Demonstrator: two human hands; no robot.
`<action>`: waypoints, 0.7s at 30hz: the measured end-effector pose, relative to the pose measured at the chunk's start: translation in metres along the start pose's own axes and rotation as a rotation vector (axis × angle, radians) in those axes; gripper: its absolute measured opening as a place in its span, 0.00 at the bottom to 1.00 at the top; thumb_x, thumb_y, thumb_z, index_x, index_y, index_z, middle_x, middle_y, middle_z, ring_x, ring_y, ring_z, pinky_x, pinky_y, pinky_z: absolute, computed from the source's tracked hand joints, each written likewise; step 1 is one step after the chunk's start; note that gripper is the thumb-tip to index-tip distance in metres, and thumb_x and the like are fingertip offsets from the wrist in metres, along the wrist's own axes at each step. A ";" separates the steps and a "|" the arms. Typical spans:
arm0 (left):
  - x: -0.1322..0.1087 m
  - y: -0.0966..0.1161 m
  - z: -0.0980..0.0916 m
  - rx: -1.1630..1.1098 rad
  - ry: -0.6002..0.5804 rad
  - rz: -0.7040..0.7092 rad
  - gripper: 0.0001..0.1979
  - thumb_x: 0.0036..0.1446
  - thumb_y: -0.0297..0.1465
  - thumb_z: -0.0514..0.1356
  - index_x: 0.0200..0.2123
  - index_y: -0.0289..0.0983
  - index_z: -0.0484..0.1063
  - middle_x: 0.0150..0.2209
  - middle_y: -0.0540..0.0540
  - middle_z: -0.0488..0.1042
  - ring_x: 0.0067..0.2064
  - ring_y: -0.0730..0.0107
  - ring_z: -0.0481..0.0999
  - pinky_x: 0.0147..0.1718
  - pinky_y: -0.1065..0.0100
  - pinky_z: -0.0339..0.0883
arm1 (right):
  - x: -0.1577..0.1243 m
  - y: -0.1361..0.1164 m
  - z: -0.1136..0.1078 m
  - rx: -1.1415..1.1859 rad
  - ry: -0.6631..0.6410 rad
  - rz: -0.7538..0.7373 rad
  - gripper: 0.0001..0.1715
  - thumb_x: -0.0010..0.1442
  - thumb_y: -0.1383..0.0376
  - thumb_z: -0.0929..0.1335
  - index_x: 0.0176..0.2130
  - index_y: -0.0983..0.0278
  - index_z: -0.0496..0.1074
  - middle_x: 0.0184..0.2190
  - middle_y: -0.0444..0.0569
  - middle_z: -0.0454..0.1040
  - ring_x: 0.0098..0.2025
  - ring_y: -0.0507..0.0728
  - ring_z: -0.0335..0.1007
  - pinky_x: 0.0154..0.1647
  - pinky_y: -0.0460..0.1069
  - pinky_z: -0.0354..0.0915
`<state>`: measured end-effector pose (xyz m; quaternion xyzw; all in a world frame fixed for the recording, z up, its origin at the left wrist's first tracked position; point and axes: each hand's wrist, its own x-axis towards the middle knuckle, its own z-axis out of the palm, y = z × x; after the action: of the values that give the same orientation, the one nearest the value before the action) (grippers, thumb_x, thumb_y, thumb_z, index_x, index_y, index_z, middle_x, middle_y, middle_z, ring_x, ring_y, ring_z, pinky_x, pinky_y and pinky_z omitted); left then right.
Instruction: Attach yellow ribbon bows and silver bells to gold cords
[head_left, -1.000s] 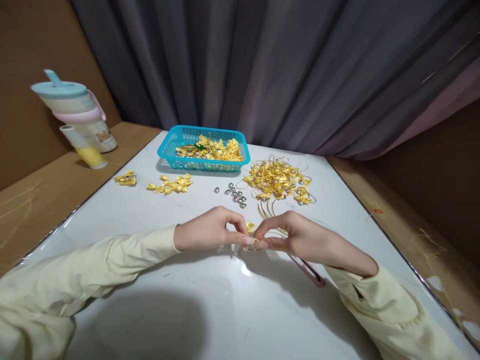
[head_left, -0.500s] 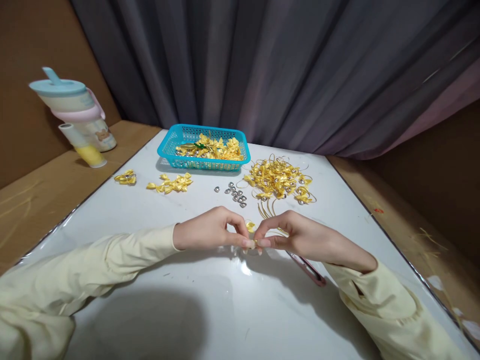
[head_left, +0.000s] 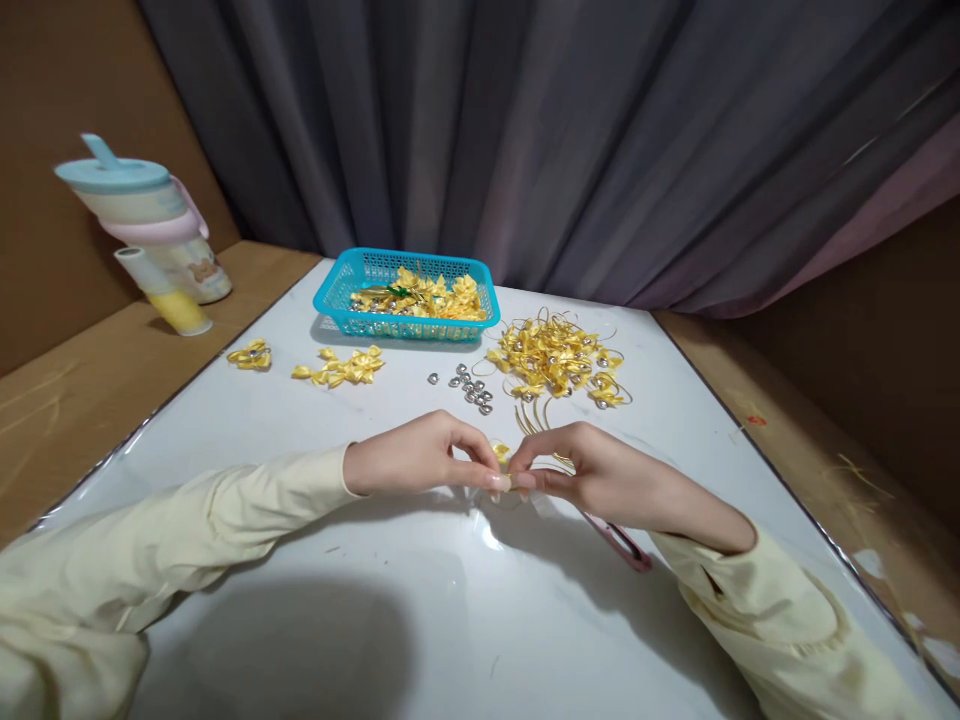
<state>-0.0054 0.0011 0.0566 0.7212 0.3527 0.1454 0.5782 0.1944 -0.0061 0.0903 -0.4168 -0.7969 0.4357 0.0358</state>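
Observation:
My left hand (head_left: 439,458) and my right hand (head_left: 581,470) meet above the front middle of the table, fingertips touching. Both are closed in a pinch on a thin gold cord (head_left: 511,481), mostly hidden by the fingers. A faint loop of it seems to hang below them. Just behind the fingertips shows a small yellow ribbon bow (head_left: 500,452); whether it is tied to the cord I cannot tell. Several loose gold cords (head_left: 534,415) lie behind my right hand, and a pink-handled tool (head_left: 619,543) lies partly under it. Silver beads (head_left: 472,388) lie farther back.
A blue basket (head_left: 405,332) of yellow bows stands at the back. To its right is a heap of corded bows (head_left: 555,355). Loose yellow bows (head_left: 341,367) and a small bundle (head_left: 250,355) lie left. A tumbler (head_left: 161,220) and a thread spool (head_left: 169,298) stand far left.
Both hands stay almost in place, fingertips still together. The fingers have shifted only slightly around the cord. Nothing else on the table has moved.

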 end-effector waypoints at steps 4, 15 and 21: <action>0.000 -0.001 -0.001 -0.020 -0.034 0.026 0.10 0.55 0.33 0.58 0.32 0.33 0.76 0.33 0.47 0.78 0.35 0.73 0.74 0.36 0.75 0.64 | 0.000 0.000 0.000 0.042 -0.031 -0.001 0.12 0.57 0.67 0.63 0.36 0.67 0.75 0.32 0.48 0.77 0.34 0.53 0.71 0.36 0.44 0.62; 0.000 0.001 0.001 0.008 0.024 0.021 0.09 0.56 0.31 0.57 0.29 0.33 0.74 0.29 0.49 0.76 0.32 0.75 0.71 0.33 0.75 0.62 | -0.001 -0.003 0.001 0.011 0.002 -0.023 0.12 0.57 0.65 0.63 0.35 0.67 0.74 0.31 0.47 0.76 0.31 0.52 0.69 0.34 0.44 0.61; -0.001 0.002 0.001 -0.009 0.021 0.017 0.09 0.56 0.32 0.57 0.28 0.33 0.74 0.29 0.48 0.76 0.32 0.74 0.71 0.34 0.74 0.62 | 0.000 -0.002 0.001 0.019 0.011 -0.021 0.12 0.58 0.64 0.63 0.34 0.66 0.74 0.31 0.47 0.76 0.32 0.53 0.69 0.34 0.45 0.62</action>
<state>-0.0044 -0.0002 0.0585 0.7201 0.3517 0.1596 0.5765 0.1928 -0.0077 0.0915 -0.4104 -0.7970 0.4405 0.0488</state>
